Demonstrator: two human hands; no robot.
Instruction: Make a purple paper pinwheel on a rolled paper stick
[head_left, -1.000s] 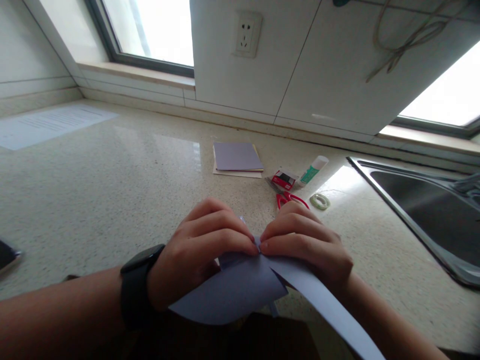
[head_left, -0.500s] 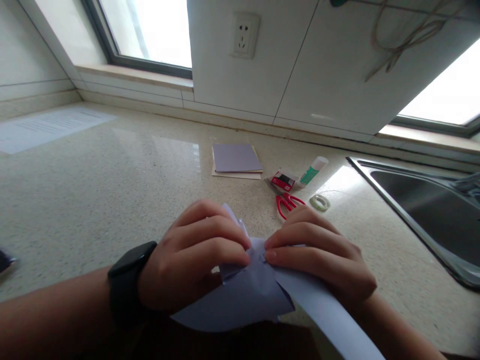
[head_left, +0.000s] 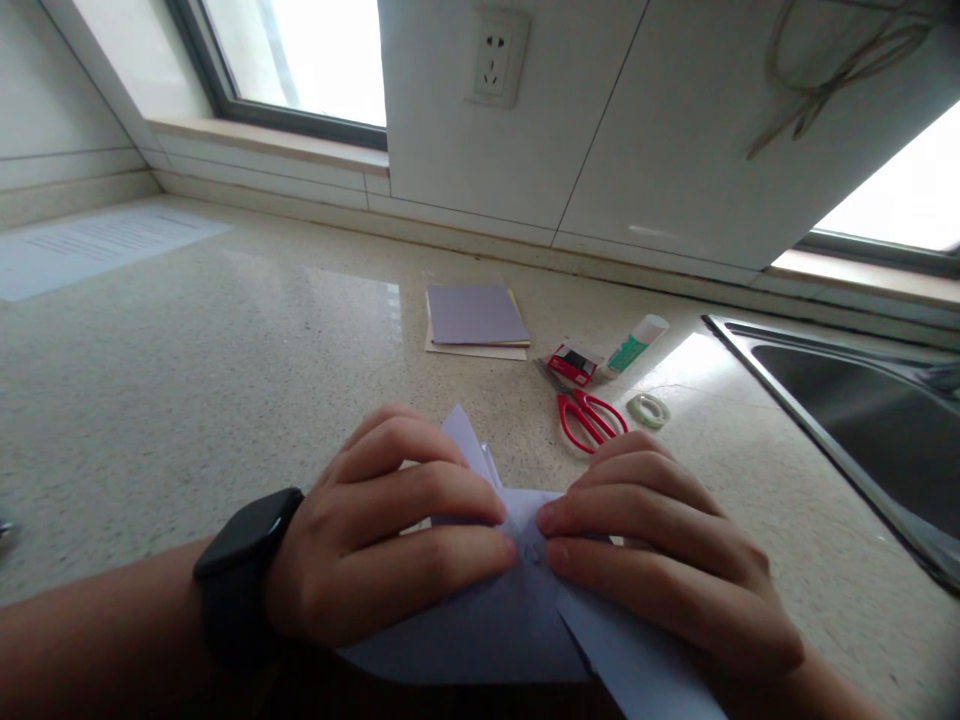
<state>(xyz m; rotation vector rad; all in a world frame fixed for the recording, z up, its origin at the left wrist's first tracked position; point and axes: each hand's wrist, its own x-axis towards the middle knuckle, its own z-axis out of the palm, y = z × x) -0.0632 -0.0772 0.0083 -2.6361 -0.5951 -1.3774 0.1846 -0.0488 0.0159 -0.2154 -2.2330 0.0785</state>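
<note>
Counter (head_left: 225,340): speckled stone, filling most of the view, running back to a tiled wall under a window.
Sink (head_left: 862,420): steel basin set into the counter at the far right, well apart from both hands.
Sheet (head_left: 97,245): a printed page lying flat at the far left of the counter.
Paper (head_left: 495,620): pale lilac, at the near edge of the counter, directly under both hands; a folded point sticks up just beyond the left fingers, and a long flap runs off toward the lower right under the right hand.
Left hand (head_left: 375,550): palm down, fingers curled and pressed onto the paper's left half, fingertips meeting the right hand's at the middle crease; a black watch (head_left: 240,570) sits on the wrist.
Right hand (head_left: 667,560): palm down, fingers bent and pinning the paper's right half, tips touching the crease just beside the left fingertips.
Pad (head_left: 474,318): a small stack of lilac squares over a cream one, beyond the hands.
Scissors (head_left: 589,415): red-handled, lying just beyond the right hand.
Glue (head_left: 636,345): green and white tube, near the scissors.
Box (head_left: 574,362): small and red, between pad and glue.
Tape (head_left: 649,410): small roll, right of the scissors.
</note>
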